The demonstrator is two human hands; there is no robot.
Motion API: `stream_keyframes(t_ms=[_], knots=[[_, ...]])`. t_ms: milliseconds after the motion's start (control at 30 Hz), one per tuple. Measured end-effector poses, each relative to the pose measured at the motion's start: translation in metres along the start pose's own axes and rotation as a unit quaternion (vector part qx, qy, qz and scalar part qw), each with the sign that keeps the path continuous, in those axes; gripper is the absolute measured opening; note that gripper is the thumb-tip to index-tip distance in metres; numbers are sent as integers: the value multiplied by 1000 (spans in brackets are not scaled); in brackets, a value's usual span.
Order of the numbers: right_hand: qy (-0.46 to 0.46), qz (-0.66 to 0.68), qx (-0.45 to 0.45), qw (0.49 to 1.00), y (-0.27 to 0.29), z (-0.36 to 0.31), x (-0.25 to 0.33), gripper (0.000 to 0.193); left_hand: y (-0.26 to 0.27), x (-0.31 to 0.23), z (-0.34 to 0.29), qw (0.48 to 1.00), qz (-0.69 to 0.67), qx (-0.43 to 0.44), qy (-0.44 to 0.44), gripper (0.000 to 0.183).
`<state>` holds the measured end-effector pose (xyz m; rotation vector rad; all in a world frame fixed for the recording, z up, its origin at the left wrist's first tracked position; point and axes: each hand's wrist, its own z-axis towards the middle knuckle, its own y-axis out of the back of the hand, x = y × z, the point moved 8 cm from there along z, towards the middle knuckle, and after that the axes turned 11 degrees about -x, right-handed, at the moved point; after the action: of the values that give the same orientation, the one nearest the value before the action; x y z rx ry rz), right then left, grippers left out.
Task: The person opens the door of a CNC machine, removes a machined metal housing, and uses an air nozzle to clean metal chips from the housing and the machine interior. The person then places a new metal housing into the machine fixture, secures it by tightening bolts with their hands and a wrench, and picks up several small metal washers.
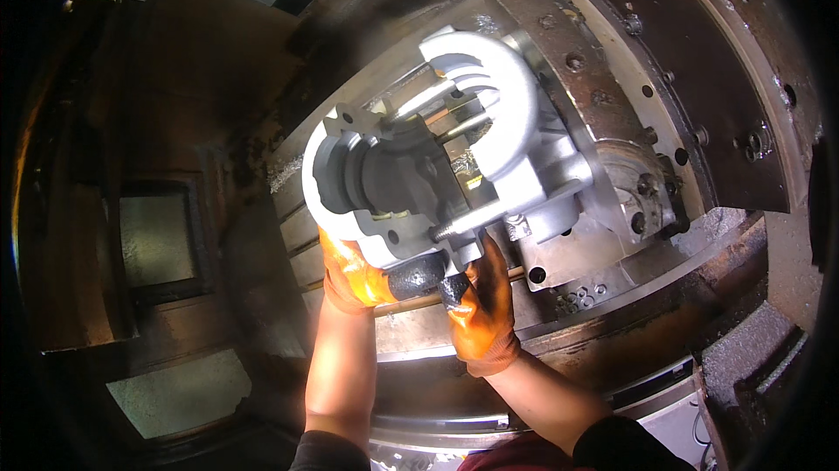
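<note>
A silver-grey cast metal housing (398, 165), hollow with a stepped round bore, is held tilted between my two hands. My left hand (363, 279), in an orange glove with dark fingertips, grips its lower left edge from beneath. The fingers of my right hand (485, 318), gloved the same way, close on the lower right corner. Just right of it, a second pale casting (524, 113) with a curved open bore sits on the fixture. Metal rods, one a threaded stud (472, 219), reach from that casting toward the held one; whether they touch it I cannot tell.
A brown steel fixture block (572, 60) with bolt holes stands behind and right of the castings. Its metal base plate (603, 248) carries holes and several small rings (581, 298). Metal chips lie around the slotted table (306, 266). Dark machine walls with a window (156, 239) are at left.
</note>
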<state>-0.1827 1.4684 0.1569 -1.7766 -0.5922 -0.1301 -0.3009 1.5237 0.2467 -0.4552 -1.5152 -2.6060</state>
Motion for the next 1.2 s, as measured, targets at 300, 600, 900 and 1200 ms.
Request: stream_keyframes(t_ms=[300,600,900,1200], knots=[[-34,-73,-44,996,13,2,-2,62,21,-7,21,979,-181,-74,49,83],[211,-484,63,847,6,-9,26,39,30,-11,26,979,-173,-99,51,87],[-194,-104,19,975,36,-42,-16,42,28,-10,29,943,-289,-127,103,92],[-250,-161,62,953,31,-55,-18,44,4,-14,41,764,-602,-133,191,106]])
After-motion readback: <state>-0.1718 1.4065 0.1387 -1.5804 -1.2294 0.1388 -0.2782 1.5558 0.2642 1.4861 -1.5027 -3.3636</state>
